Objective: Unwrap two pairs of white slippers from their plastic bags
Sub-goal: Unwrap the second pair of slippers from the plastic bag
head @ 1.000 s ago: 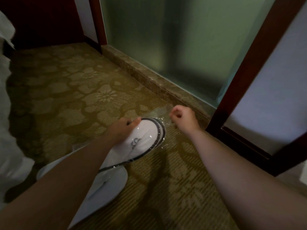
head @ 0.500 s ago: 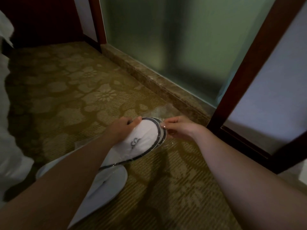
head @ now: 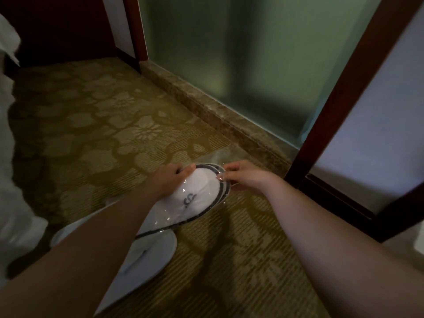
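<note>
A pair of white slippers (head: 197, 198) with dark trim and a dark logo lies stacked inside a clear plastic bag (head: 220, 157) low over the carpet. My left hand (head: 169, 177) grips the toe end of the bagged pair from the left. At the toe's right edge, my right hand (head: 245, 177) pinches the plastic. A second pair of white slippers (head: 149, 253) lies flat on the carpet below, partly hidden by my left forearm; I cannot tell if it is bagged.
Patterned olive carpet (head: 103, 125) covers the floor. A marble sill (head: 220, 115) runs under a frosted glass panel (head: 241, 53) behind. A dark wooden frame (head: 339, 106) stands at right. White fabric (head: 13, 203) hangs along the left edge.
My right hand was a closed fist apart from the slippers; it has come left and taken hold of the plastic at the toe. My left hand has stayed on the pair.
</note>
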`<state>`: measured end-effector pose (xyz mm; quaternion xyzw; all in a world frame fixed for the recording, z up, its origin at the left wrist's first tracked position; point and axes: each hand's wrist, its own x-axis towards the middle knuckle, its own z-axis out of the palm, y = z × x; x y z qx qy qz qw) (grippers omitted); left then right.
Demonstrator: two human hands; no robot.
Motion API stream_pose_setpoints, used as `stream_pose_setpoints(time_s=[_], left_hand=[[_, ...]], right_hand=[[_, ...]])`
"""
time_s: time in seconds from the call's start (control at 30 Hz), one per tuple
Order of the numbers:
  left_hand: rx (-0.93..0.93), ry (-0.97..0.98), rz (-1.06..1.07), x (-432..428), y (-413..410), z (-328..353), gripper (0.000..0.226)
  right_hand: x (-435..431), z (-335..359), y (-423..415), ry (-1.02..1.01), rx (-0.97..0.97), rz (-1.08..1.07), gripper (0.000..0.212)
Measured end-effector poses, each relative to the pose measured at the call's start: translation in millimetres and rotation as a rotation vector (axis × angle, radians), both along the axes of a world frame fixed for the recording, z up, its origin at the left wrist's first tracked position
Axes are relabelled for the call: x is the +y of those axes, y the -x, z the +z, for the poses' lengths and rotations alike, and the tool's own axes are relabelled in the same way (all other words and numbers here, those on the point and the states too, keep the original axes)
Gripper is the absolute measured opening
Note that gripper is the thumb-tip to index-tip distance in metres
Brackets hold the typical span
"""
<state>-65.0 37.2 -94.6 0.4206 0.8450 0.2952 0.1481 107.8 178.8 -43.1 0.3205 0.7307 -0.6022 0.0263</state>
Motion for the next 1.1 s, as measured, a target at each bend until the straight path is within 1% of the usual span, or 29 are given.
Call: stream_pose_setpoints(time_s=[0.07, 0.13, 0.2, 0.3, 0.37, 0.43, 0.53, 0.63, 0.7, 0.73, 0.8, 0.9, 0.93, 0.97, 1.0, 1.03, 1.1], left_hand=[[0.034, 0.01, -0.014, 1, -2, 2, 0.07], [0.092, 0.033, -0.023, 5, -8, 7, 0.06], [0.112, 0.033, -0.023, 8, -13, 12, 0.049], [0.064, 0.026, -0.024, 11, -18, 16, 0.046], [-0.008, 0.034, -0.055, 10, -19, 15, 0.045], [-0.095, 0.057, -0.086, 6, -18, 11, 0.05], [-0.113, 0.085, -0.083, 0, -12, 4, 0.055], [-0.156, 0.094, -0.059, 2, -11, 5, 0.044], [-0.153, 0.099, -0.05, 4, -13, 7, 0.031], [-0.16, 0.099, -0.042, 4, -15, 8, 0.03], [-0.16, 0.096, -0.026, 3, -15, 9, 0.034], [-0.132, 0.123, 0.023, 3, -15, 10, 0.035], [-0.121, 0.142, 0.047, 4, -14, 9, 0.046], [-0.094, 0.158, 0.075, 5, -13, 7, 0.062], [-0.058, 0.171, 0.101, 6, -12, 5, 0.078], [-0.036, 0.183, 0.129, 7, -14, 5, 0.087], [-0.022, 0.186, 0.187, 10, -17, 4, 0.092]], right_hand=[[1, 2, 1, -0.011, 0.008, -0.021, 0.027], [4, 4, 2, -0.019, 0.019, -0.057, 0.025], [8, 4, 4, -0.064, 0.018, -0.085, 0.024], [11, 2, 5, -0.099, 0.034, -0.13, 0.023], [16, 1, 2, -0.148, 0.04, -0.172, 0.02], [24, 0, -3, -0.202, 0.066, -0.227, 0.017], [31, -1, -10, -0.246, 0.117, -0.348, 0.016], [30, 0, -11, -0.224, 0.179, -0.46, 0.016], [28, 4, -9, -0.157, 0.191, -0.44, 0.012], [27, 5, -9, -0.13, 0.183, -0.416, 0.008], [26, 5, -9, -0.104, 0.167, -0.388, 0.005], [28, 2, -9, -0.079, 0.184, -0.426, 0.003], [29, 1, -9, -0.068, 0.19, -0.458, 0.003], [30, -1, -10, -0.062, 0.196, -0.503, 0.005], [31, -3, -10, -0.06, 0.201, -0.564, 0.009], [32, -5, -12, -0.062, 0.214, -0.632, 0.013], [35, -9, -16, -0.054, 0.246, -0.763, 0.021]])
